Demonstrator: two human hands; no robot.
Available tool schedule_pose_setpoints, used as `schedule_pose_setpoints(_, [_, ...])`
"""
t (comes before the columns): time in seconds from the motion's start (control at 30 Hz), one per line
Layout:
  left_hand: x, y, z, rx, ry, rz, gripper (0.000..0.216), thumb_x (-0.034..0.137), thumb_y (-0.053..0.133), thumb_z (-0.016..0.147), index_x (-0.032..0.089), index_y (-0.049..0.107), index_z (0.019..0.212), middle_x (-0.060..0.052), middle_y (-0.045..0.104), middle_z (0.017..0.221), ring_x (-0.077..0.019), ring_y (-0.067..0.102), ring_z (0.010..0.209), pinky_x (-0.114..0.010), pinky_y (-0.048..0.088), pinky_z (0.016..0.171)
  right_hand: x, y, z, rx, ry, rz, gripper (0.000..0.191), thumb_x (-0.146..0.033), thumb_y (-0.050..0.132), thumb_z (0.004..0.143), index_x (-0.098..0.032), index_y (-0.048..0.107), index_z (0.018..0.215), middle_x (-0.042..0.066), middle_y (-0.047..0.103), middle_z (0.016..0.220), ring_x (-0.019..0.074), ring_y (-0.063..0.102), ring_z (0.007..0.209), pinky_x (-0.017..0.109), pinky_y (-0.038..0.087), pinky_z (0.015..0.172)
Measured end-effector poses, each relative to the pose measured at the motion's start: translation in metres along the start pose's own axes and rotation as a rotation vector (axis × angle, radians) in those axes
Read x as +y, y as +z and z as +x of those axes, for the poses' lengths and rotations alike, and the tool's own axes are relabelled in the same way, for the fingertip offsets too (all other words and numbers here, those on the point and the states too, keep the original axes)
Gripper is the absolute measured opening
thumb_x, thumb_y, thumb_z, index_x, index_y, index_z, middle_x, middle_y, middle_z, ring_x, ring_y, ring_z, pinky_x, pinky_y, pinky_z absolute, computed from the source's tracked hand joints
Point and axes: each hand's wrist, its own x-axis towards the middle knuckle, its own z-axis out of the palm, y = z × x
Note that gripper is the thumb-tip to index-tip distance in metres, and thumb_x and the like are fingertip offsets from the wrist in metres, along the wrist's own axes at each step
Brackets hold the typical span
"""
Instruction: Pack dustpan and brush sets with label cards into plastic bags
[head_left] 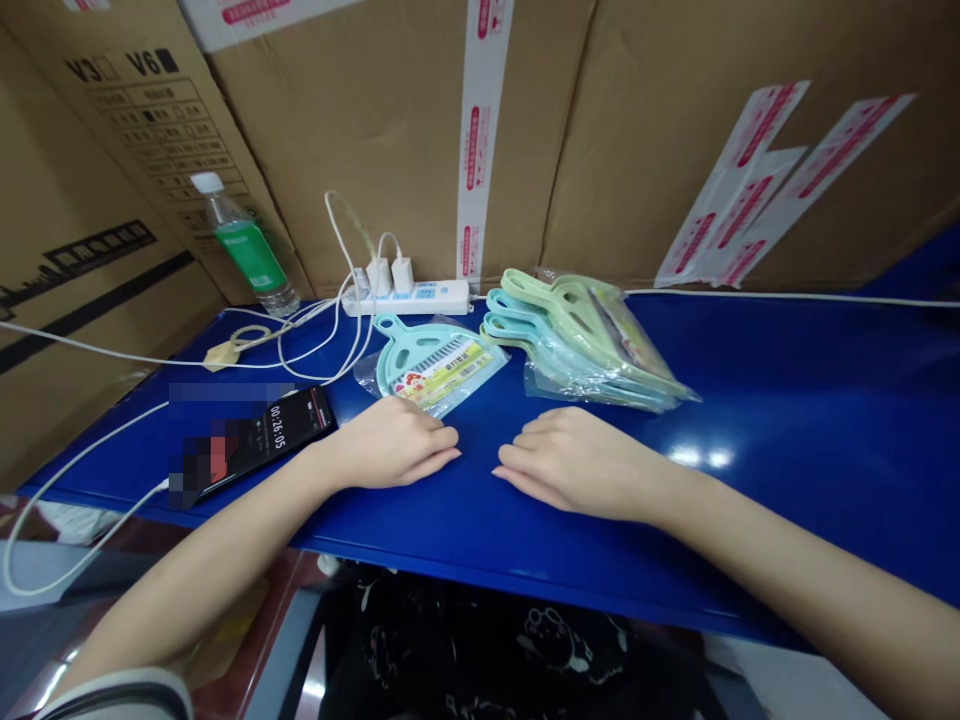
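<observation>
My left hand (401, 440) rests in a loose fist on the blue table, thumb pointing right, with nothing showing in it. Just behind it lies a light-blue dustpan set (435, 365) in a clear bag, with a printed card and a striped brush-like part. My right hand (562, 455) is also curled closed on the tabletop, thumb toward the left hand, and holds nothing that I can see. Beyond its knuckles is a stack of bagged dustpan sets (592, 330), pale green on top and light blue below. A gap separates the two hands.
A phone (292, 425) with a timer display lies by my left forearm, a cable plugged in. Behind stand a white power strip (442, 297) with chargers, loose white cables and a green-labelled water bottle (251, 255). Large cardboard boxes (375, 130) wall the table's back and left.
</observation>
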Motion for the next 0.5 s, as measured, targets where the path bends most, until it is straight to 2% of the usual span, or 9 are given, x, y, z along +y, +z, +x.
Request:
schedule_pose_setpoints(0.27, [0.0001,-0.0007,0.0012,-0.009,0.0,0.011,0.046,0.027,0.027,0.102,0.018,0.053,0.066,0.002,0.054,0.054,-0.0121,0.051,0.047,-0.027,0.035,0.05,0.0098,-0.0006,-0.0009,-0.167,0.098,0.058,0.033,-0.022,0.046,0.095,-0.018,0.06,0.066,0.001,0.062,0.056,0.0167,0.058,0.053,0.03,0.028,0.053])
schedule_pose_setpoints(0.5, [-0.0002,0.0011,0.0006,0.031,0.037,0.068,0.045,0.026,0.026,0.102,0.018,0.053,0.067,0.003,0.056,0.052,-0.0119,0.05,0.044,-0.028,0.033,0.048,0.0077,-0.002,-0.0008,-0.215,0.12,0.085,0.033,-0.022,0.045,0.096,-0.019,0.06,0.066,0.001,0.063,0.057,0.0166,0.059,0.053,0.03,0.027,0.053])
